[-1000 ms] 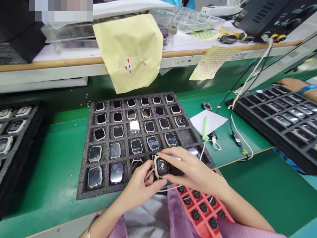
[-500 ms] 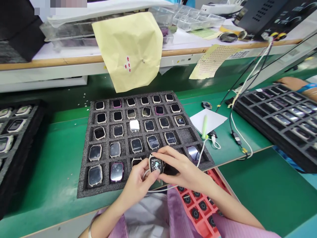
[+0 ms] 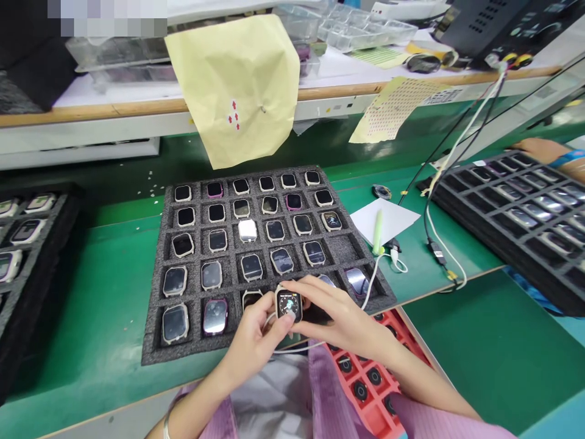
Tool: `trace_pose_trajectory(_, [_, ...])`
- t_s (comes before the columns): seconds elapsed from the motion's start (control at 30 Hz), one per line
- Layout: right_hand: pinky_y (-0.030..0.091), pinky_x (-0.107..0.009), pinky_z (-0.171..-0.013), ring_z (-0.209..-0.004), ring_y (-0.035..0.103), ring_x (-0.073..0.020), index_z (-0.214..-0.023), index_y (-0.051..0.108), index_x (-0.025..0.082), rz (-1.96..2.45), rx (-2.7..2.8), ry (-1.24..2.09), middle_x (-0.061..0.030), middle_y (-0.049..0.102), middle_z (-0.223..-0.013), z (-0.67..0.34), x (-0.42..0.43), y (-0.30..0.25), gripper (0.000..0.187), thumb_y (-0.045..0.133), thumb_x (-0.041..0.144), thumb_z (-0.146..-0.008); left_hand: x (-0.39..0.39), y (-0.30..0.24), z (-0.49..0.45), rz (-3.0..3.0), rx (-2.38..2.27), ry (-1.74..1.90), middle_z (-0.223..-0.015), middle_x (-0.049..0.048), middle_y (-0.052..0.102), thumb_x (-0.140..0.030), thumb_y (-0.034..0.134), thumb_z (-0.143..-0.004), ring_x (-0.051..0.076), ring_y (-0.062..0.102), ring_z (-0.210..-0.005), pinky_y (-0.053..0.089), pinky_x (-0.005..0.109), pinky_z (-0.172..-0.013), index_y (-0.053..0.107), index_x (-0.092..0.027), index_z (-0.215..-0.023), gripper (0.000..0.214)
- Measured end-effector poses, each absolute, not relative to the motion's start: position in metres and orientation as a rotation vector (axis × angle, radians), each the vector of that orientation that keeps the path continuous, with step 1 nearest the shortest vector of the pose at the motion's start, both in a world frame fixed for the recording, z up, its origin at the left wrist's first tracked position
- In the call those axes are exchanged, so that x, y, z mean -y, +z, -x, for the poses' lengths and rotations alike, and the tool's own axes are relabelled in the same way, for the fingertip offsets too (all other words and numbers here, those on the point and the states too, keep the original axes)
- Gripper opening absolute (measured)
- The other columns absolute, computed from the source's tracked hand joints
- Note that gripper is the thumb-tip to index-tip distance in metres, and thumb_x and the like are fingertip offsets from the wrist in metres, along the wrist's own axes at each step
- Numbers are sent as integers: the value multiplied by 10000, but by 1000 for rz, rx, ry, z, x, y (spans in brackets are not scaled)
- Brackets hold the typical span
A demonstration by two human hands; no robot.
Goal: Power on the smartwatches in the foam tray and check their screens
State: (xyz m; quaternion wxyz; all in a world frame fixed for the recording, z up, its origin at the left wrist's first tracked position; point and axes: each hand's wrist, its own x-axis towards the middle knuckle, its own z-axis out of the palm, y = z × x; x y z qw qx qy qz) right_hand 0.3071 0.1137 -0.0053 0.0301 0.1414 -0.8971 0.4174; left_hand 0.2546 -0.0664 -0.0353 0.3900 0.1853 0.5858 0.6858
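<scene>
A smartwatch (image 3: pixel 289 302) without a strap, its screen lit with a dial, is held over the front edge of a dark foam tray (image 3: pixel 153 326). My left hand (image 3: pixel 256 329) grips its left side, the thumb on the lower screen. My right hand (image 3: pixel 331 311) has fingers at its top and right edge, closed on it too. A white cable (image 3: pixel 299 350) runs from behind the watch, below my hands. Several watch bodies sit in the tray's pockets, among them a purple-framed one (image 3: pixel 215 316). My hands cover part of the front row.
Further foam trays of watches stand left (image 3: pixel 41 268) and right (image 3: pixel 493 231). A red tray (image 3: pixel 372 414) with round black pieces lies near my lap. White paper (image 3: pixel 397 219), a green pen (image 3: pixel 378 231) and cables (image 3: pixel 432 228) lie right. Another person's hand (image 3: pixel 542 148) is far right.
The view has shifted slightly. Both hands keep hold of the smartwatch in nearly the same place, and its screen stays lit.
</scene>
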Motion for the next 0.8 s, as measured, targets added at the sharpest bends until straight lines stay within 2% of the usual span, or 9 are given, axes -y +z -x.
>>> trace_pose_trajectory(0.1, [518,-384,-843,-1000,578,-244,-1218,572,153,-505,2795,1095,-125,584,-1100,-306,-123,9,392,660,238,-845,64,-36,-256,-518,-1546,1636,-816,28,588,-435,578,-878,178,532,-784,452,277,-727,580,-173,-1080,330])
trace_pose_trajectory(0.23, [497,-390,-878,-988,591,-238,-1182,577,177,-480,2683,1135,-102,607,-1066,-298,-167,18,395,703,272,-820,64,-38,-257,-484,-1535,1634,-801,28,586,-504,580,-863,183,536,-786,457,296,-750,556,-181,-1192,462])
trace_pose_trajectory(0.33, [469,-443,-918,-1028,573,-260,-1164,596,190,-244,2718,922,-108,597,-1090,-294,-218,9,351,688,314,-849,65,-38,-257,-281,-1481,1670,-702,-11,510,-561,539,-871,123,481,-632,416,236,-595,559,-162,-1132,477])
trace_pose_trajectory(0.47, [463,-495,-916,-1057,556,-295,-1236,580,160,-219,2957,617,-143,577,-1126,-296,-256,-2,381,601,354,-909,66,-35,-253,-203,-1391,1701,-693,-27,516,-567,507,-888,42,363,-452,291,187,-423,543,-152,-880,417])
trace_pose_trajectory(0.6, [440,-515,-934,-1115,529,-313,-1298,541,171,-346,3040,443,-160,544,-1236,-292,-243,11,372,523,315,-955,65,-33,-245,-250,-1401,1709,-650,-26,561,-550,494,-896,49,421,-409,357,197,-428,493,-159,-780,408])
trace_pose_trajectory(0.7, [479,-479,-866,-1021,576,-298,-1229,583,194,-481,3013,425,-134,587,-1134,-277,-229,13,304,495,310,-963,61,-33,-240,-232,-1432,1742,-643,-14,591,-583,541,-853,73,504,-450,413,212,-487,452,-174,-768,428])
trace_pose_trajectory(0.8, [510,-432,-699,-828,628,-299,-1114,644,225,-636,2939,406,-126,634,-954,-260,-224,-3,267,593,381,-904,54,-37,-238,-290,-1413,1731,-708,23,621,-671,567,-778,76,529,-464,403,208,-467,479,-164,-806,515])
